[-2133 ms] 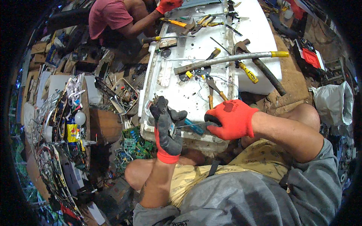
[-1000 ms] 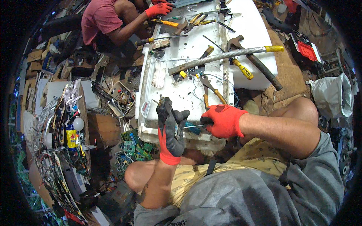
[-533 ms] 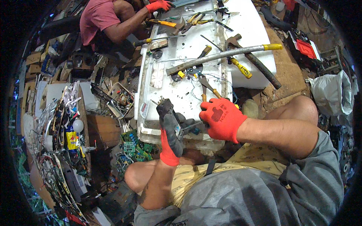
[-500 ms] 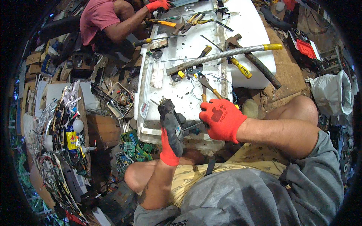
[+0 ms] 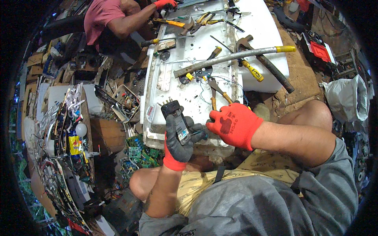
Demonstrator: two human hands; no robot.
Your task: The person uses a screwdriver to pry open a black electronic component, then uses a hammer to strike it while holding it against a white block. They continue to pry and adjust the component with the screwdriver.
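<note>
Within the left hand's (image 5: 180,148) grip, a dark device (image 5: 179,126) is resting, pronged end outward.
This hand is clasping its sides; the right hand (image 5: 235,126) is curling nearby, whether around anything cannot be told; pliers (image 5: 214,85) are lying just beyond it.

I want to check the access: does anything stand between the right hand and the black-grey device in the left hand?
Yes: on its right side, fingers of the left hand lie between the device and the right hand.
</note>
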